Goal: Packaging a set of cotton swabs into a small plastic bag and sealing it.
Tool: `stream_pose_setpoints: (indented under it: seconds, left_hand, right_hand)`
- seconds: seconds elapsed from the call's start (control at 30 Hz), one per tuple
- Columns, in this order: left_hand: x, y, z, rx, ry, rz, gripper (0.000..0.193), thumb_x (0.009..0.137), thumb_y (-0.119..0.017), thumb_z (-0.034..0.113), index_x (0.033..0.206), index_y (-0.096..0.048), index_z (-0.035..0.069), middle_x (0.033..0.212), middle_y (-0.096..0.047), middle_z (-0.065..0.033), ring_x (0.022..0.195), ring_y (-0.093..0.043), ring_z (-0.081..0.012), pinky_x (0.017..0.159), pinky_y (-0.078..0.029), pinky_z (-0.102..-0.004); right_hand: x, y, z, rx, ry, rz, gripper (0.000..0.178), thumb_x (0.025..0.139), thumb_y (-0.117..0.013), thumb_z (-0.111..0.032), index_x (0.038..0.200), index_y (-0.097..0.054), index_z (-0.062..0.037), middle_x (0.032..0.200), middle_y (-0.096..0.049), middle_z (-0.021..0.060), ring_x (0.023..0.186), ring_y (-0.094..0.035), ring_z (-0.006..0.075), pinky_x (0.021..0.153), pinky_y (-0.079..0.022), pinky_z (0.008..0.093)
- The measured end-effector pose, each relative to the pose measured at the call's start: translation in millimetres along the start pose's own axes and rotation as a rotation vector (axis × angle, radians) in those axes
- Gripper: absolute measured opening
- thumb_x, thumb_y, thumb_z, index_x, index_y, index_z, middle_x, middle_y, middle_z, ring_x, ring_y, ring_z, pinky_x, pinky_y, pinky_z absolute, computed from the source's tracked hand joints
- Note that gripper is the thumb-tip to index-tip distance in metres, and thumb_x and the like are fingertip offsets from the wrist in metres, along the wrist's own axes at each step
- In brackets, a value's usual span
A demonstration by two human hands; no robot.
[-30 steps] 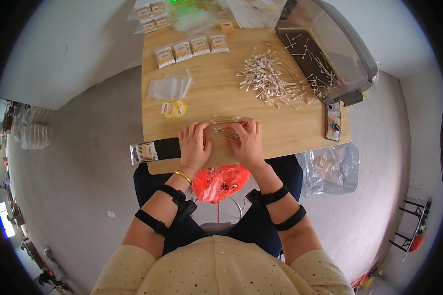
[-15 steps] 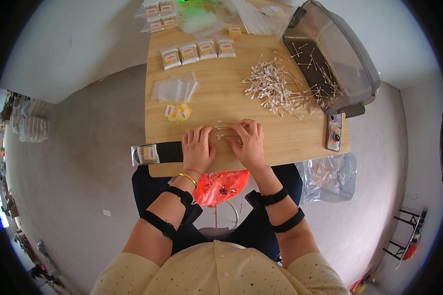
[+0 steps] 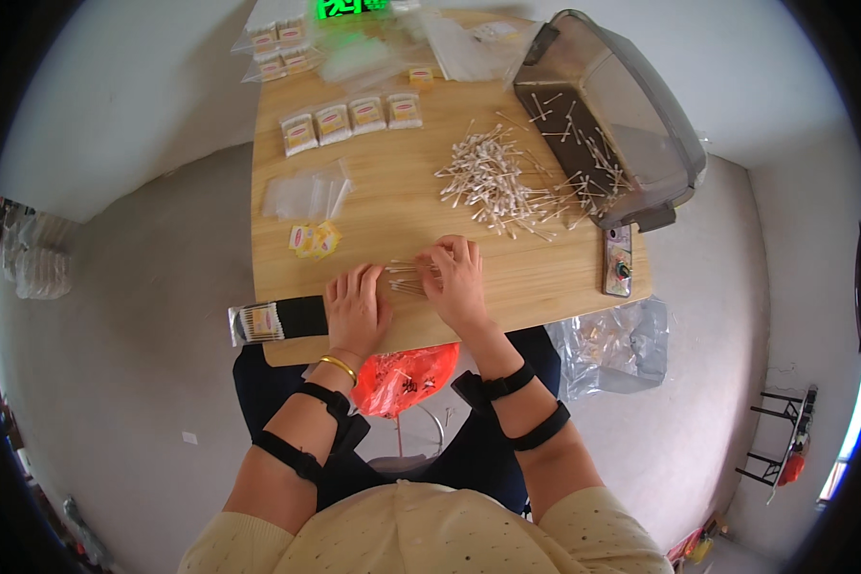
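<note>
Several cotton swabs (image 3: 407, 284) lie side by side on the table between my two hands. My right hand (image 3: 455, 287) has its bent fingers over their right ends, in contact with them. Just left of the swabs, my left hand (image 3: 356, 314) rests with lightly curved fingers on the tabletop, and nothing shows in it. A black strip (image 3: 301, 316) runs out from beside the left hand. On its left end sits a clear pouch of swabs (image 3: 260, 322) with a yellow-and-white card.
Beyond my hands lie a swab heap (image 3: 497, 182), yellow cards (image 3: 314, 239), clear bags (image 3: 306, 191) and a row of filled packs (image 3: 351, 121). At right are a tipped grey bin (image 3: 651, 105) and a phone (image 3: 617, 263). A red bag (image 3: 407, 378) hangs below the table edge.
The whole view has shifted, so the table sits further left and lower. Both hands stay at about the same spot on the table; the swabs between them show a little more clearly.
</note>
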State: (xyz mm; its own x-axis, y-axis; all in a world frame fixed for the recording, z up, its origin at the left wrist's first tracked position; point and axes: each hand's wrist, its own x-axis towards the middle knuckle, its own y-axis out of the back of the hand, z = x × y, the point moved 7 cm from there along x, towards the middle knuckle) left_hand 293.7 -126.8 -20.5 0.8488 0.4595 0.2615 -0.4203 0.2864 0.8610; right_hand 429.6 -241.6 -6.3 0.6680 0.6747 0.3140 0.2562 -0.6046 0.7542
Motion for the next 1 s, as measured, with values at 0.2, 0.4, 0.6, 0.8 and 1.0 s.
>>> stream_pose_setpoints:
  seconds: [0.2,0.4,0.6,0.8,1.0]
  left_hand:
    - [1.6,9.4,18.5,0.029,-0.126,-0.087,0.063,0.091,-0.065,0.028,0.151,-0.050,0.022,0.151,-0.048,-0.0045,0.136,-0.046,-0.0280,0.112,-0.034,-0.0491]
    - [2.2,-1.5,17.1,0.134,-0.129,-0.146,0.063,0.093,-0.064,0.037,0.152,-0.049,0.021,0.155,-0.044,-0.0034,0.140,-0.042,-0.0266,0.112,-0.032,-0.0499]
    - [1.2,-0.9,14.8,0.109,-0.123,-0.134,0.059,0.092,-0.064,0.038,0.147,-0.053,0.019,0.153,-0.046,-0.0032,0.139,-0.043,-0.0263,0.111,-0.033,-0.0502]
    - [2.4,1.5,16.0,0.072,-0.138,-0.112,0.057,0.092,-0.065,0.038,0.144,-0.055,0.018,0.150,-0.050,-0.0030,0.138,-0.044,-0.0265,0.110,-0.034,-0.0501]
    - [-0.1,1.3,15.2,0.083,-0.161,-0.120,0.060,0.092,-0.064,0.040,0.146,-0.054,0.016,0.150,-0.051,-0.0018,0.138,-0.045,-0.0248,0.111,-0.033,-0.0490]
  right_hand:
    - [9.5,73.7,93.5,-0.260,-0.271,0.290,0.026,0.081,-0.077,-0.013,0.106,-0.070,-0.0152,0.116,-0.058,0.0117,0.111,-0.052,0.0358,0.095,-0.044,0.0493]
    - [22.0,91.2,132.1,-0.344,-0.383,0.194,0.018,0.083,-0.077,-0.014,0.100,-0.071,-0.0162,0.113,-0.059,0.0113,0.112,-0.052,0.0355,0.098,-0.043,0.0489]
    - [4.6,97.9,129.9,-0.355,-0.388,0.199,0.012,0.084,-0.077,-0.016,0.095,-0.073,-0.0155,0.112,-0.060,0.0097,0.109,-0.053,0.0348,0.097,-0.044,0.0480]
    - [-13.8,105.6,128.0,-0.362,-0.420,0.259,0.012,0.084,-0.076,-0.014,0.095,-0.072,-0.0150,0.107,-0.062,0.0084,0.106,-0.055,0.0347,0.094,-0.044,0.0473]
    - [1.0,83.7,70.5,-0.212,-0.210,0.256,0.014,0.082,-0.077,-0.011,0.094,-0.070,-0.0130,0.103,-0.062,0.0091,0.102,-0.056,0.0340,0.089,-0.045,0.0461]
